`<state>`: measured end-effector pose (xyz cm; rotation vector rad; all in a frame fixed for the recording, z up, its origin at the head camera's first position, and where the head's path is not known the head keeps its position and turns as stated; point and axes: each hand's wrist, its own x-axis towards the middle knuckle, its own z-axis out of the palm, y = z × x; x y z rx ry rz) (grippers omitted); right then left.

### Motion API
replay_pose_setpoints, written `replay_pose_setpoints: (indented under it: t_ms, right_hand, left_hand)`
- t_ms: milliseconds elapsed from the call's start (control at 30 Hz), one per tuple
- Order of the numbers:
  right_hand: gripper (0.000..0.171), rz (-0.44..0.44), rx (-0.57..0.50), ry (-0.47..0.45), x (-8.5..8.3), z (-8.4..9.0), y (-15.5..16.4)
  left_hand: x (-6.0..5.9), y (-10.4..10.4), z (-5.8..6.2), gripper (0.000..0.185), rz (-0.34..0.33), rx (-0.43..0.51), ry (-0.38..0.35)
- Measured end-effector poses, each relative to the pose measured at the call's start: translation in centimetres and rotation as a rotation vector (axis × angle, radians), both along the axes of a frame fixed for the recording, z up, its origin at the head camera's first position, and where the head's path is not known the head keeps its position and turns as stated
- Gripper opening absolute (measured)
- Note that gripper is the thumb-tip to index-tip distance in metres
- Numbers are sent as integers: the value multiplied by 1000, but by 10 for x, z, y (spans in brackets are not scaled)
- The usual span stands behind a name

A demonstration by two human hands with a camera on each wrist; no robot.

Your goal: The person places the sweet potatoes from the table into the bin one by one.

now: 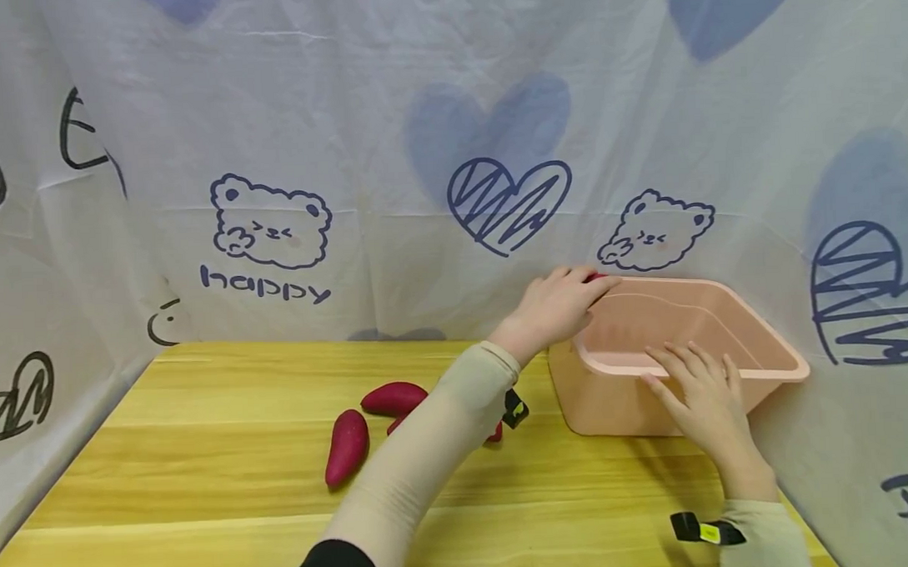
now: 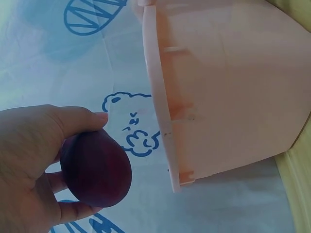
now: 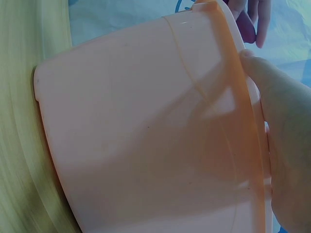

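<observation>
My left hand (image 1: 551, 312) grips a dark red sweet potato (image 2: 97, 167) beside the left end of a pink plastic bin (image 1: 627, 407). The left wrist view has the thumb and fingers round the sweet potato, outside the bin's rim (image 2: 160, 97). In the head view only a sliver of it shows past the fingers. At the bin's near side, my right hand (image 1: 704, 400) lies over the rim with its fingers spread and extended toward the inside. The right wrist view puts its thumb (image 3: 272, 82) against the rim.
Left of the bin, a sweet potato (image 1: 347, 448) and another sweet potato (image 1: 394, 399) lie on the wooden table (image 1: 205, 459). More red ones are partly hidden behind the left forearm (image 1: 422, 451). A printed white cloth (image 1: 393, 260) hangs behind the table and bin.
</observation>
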<state>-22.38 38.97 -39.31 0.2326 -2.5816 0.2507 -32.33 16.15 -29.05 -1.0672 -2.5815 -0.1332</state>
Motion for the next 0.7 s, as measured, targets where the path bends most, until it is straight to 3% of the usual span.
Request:
replay_pose_setpoints:
  t_ms: [500,700]
  right_hand:
    - [48,1,-1,1,-1,2,-1]
    - [48,-4,-3,-2,0,2,-1]
  left_hand:
    - [-8,27,7,56,-6,-9,-48]
    - [-7,41,8,57,28,-7,-75]
